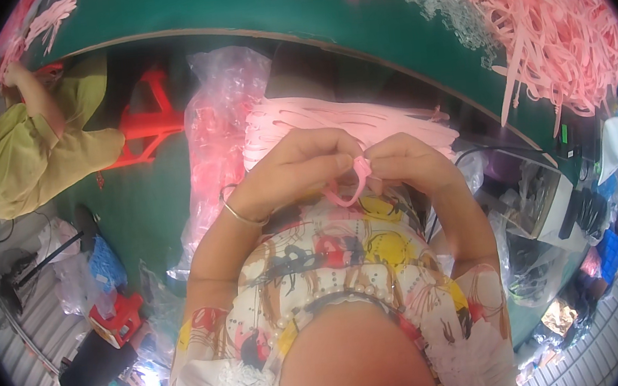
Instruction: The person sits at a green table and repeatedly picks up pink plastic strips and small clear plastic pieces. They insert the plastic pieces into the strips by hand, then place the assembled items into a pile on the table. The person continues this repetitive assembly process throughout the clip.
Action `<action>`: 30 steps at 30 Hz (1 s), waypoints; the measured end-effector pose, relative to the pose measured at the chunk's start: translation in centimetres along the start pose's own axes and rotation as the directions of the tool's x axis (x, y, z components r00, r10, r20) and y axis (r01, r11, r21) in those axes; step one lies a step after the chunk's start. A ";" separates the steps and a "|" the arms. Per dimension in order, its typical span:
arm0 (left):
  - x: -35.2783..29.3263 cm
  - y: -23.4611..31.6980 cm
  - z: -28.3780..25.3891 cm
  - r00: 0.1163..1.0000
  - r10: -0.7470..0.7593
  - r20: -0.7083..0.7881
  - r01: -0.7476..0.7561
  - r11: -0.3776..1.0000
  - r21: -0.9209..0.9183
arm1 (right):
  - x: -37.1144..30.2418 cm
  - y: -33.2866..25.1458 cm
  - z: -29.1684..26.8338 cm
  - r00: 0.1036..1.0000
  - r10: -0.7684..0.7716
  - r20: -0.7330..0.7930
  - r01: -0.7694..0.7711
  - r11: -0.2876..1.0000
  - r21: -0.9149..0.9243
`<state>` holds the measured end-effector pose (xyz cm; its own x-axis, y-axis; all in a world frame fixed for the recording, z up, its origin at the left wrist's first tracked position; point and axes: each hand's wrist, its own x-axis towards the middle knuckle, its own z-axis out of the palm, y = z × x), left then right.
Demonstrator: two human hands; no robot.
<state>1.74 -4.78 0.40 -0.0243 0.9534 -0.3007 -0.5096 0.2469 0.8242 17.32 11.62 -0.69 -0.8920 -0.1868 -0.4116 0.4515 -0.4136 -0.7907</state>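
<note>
A narrow pink strap (350, 192) hangs in a small loop between my two hands, just in front of my chest. My left hand (313, 164) pinches one side of it with thumb and forefinger. From the other side, my right hand (408, 164) grips it with closed fingertips. Where the fingers meet, a small folded pink end shows; its detail is too small to make out. Right behind my hands lies a thick bundle of pale pink straps (331, 115), apparently across my lap.
A green table (229, 5) curves across the far side, bearing a large tangled heap of pink straps (555, 24) and clear plastic pieces (448, 9). Pink-filled plastic bags (218, 119) stand left of the bundle. A person in olive clothing (34, 154) sits far left near a red stool (151, 123).
</note>
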 end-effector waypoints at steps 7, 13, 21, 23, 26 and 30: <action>0.3 1.0 0.1 0.997 -0.077 -0.010 0.076 0.997 -0.031 | 0.1 0.0 -1.1 0.994 -0.068 0.080 0.068 0.998 -0.001; 0.8 0.8 0.1 0.997 -0.076 0.015 0.076 0.997 -0.024 | 0.4 1.0 -1.3 0.987 -0.131 0.092 0.130 0.991 0.019; 0.9 1.1 0.3 0.997 -0.076 -0.025 0.078 0.989 0.124 | 0.1 -0.2 0.2 0.965 -0.247 -0.092 0.225 0.952 -0.206; 0.8 1.2 0.3 0.996 -0.043 -0.083 0.059 0.978 0.201 | 0.0 -0.3 1.0 0.910 -0.394 -0.129 0.223 0.728 -0.648; 0.7 0.8 0.5 0.985 0.066 -0.158 -0.008 0.940 0.341 | 0.4 0.0 2.8 0.693 -0.707 -0.145 0.210 0.389 -0.897; 0.9 0.5 1.0 0.968 0.127 -0.217 0.027 0.805 0.593 | 1.2 1.1 2.7 0.543 -0.839 -0.036 0.037 0.067 -0.997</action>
<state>2.32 -3.60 0.98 -0.2752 0.9165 -0.2904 0.0991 0.3275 0.9396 16.62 8.56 -0.83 -0.8624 0.2776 0.4233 0.0198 0.8541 -0.5197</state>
